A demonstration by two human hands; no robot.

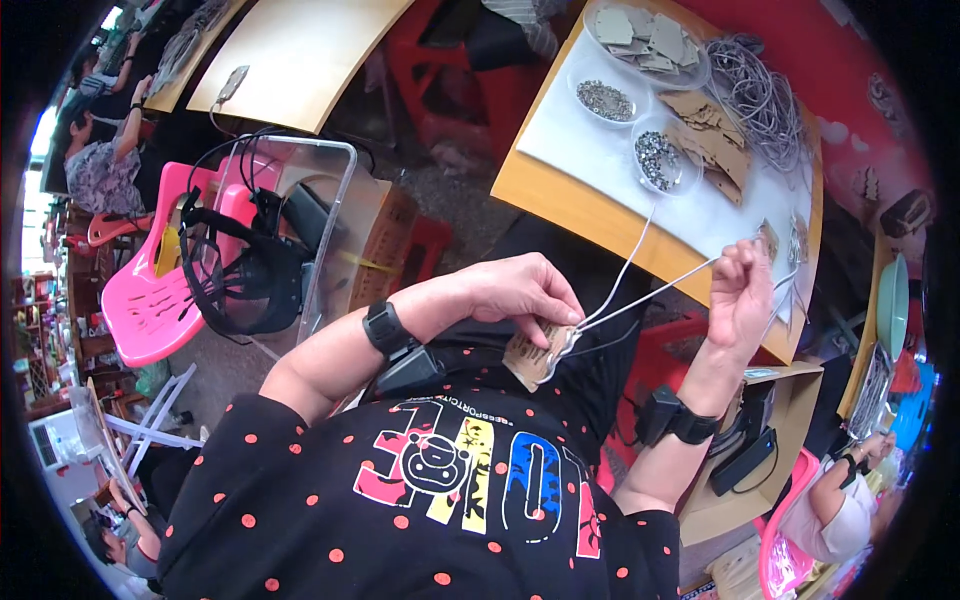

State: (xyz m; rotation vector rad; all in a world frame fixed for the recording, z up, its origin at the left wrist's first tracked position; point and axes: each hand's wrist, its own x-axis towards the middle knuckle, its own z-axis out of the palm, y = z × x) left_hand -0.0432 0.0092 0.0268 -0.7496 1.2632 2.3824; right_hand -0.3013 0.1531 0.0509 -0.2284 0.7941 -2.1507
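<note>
My left hand [528, 292] pinches a small brown card [526, 364] in front of my body. Grey cords run from the card's edge toward the table. Out to the right, my right hand [741, 290] is closed on a grey cord [652, 294], which is stretched fairly straight between both hands. Another cord [633, 252] curves up past the table edge. Just beyond my right hand, small pieces [797, 240] lie on the white tabletop sheet [560, 135]; their kind is too small to tell.
The table holds a tub of pale flat pieces [650, 42], bowls of small metal parts [604, 100], brown cards [712, 140] and a heap of grey cord [765, 95]. A pink chair [150, 290] and clear bin [335, 200] stand left. An open carton [780, 430] is right; people sit around.
</note>
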